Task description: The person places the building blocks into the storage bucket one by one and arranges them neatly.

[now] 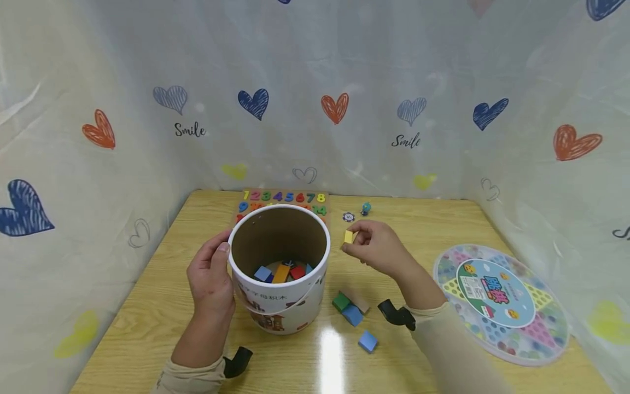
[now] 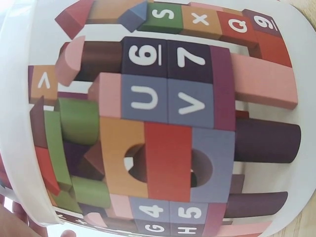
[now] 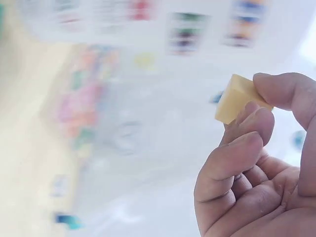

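Note:
A white bucket (image 1: 305,309) with printed toy-block pictures stands on the wooden table, its mouth facing up. My left hand (image 1: 210,276) grips its left side near the rim, thumb at the front, the other fingers partly hidden. Several coloured blocks lie at the bottom inside, among them an orange block (image 1: 281,273) and a red block (image 1: 297,272). To the right of the rim, my right hand (image 1: 381,247) pinches a small yellow block (image 3: 231,104) between thumb and fingers, above the table. The left wrist view is filled mostly by the bucket's printed wall (image 2: 168,163).
Right of the bucket lie a green block (image 1: 340,301), two blue blocks and a tan one. A number board (image 1: 322,200) sits behind the bucket. A poker chip (image 1: 348,216) and a small blue figure (image 1: 366,208) are farther back. A round board-game package (image 1: 497,306) lies at the right.

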A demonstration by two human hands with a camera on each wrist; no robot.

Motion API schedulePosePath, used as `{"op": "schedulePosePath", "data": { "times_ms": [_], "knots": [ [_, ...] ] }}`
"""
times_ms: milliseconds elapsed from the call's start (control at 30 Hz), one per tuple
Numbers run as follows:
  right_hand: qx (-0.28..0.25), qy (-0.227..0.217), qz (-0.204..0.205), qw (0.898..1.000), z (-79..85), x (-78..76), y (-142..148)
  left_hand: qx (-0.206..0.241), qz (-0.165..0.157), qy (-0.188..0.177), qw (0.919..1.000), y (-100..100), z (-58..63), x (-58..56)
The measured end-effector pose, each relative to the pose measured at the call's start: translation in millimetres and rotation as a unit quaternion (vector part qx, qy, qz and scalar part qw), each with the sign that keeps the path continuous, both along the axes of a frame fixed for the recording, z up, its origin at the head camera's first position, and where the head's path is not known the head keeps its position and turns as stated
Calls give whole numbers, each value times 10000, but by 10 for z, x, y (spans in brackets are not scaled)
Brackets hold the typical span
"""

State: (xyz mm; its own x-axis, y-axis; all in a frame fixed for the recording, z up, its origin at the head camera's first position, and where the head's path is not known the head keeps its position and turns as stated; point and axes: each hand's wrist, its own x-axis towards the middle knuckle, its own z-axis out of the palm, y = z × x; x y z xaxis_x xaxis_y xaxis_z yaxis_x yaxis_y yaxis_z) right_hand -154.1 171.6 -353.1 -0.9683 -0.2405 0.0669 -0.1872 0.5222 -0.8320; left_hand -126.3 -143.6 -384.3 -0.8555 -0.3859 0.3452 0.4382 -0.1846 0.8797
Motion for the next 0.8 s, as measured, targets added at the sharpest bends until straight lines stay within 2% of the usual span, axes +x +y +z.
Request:
{"op": "schedulePosePath", "data": {
  "times_ms": [167,300,400,500,800],
  "knots": [
    [-676,342,244,9968,441,153,-105,-18,-41,-20,10000,4,-5,2],
    [-1255,472,674,9887,614,245,-260,-46,-46,-4,10000,6,-7,1],
    [-1489,488,944,9831,643,272,-378,-69,-30,-18,10000,3,-6,0],
    [-1474,482,1068,9821,617,274,-454,-85,-11,-56,9999,0,-4,3],
    [-1270,272,900,9874,511,315,-370,-20,-35,-34,10000,-2,4,9]
  ]
}}
